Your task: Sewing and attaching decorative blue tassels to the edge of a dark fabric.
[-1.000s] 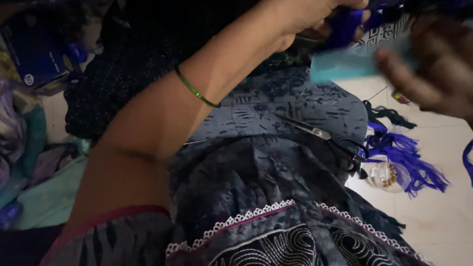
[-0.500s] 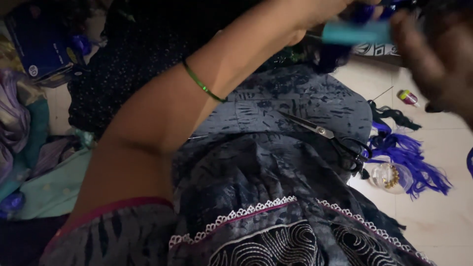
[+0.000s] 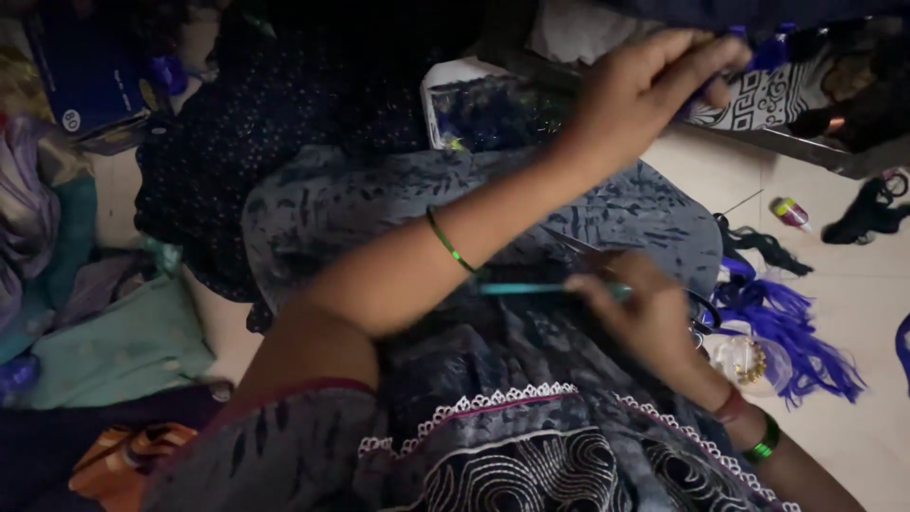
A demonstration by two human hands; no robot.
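While left hand (image 3: 654, 85) pinches blue threads (image 3: 758, 52), right hand (image 3: 645, 308) clasps teal comb (image 3: 531, 289) over scissors (image 3: 588, 251).

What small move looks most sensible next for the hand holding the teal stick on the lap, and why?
Probably lift the teal stick up toward the blue strands. The right hand pinches the stick flat over the patterned lap fabric, apart from the left hand, which reaches up and grips the strands. The scissors lie unused beside it.
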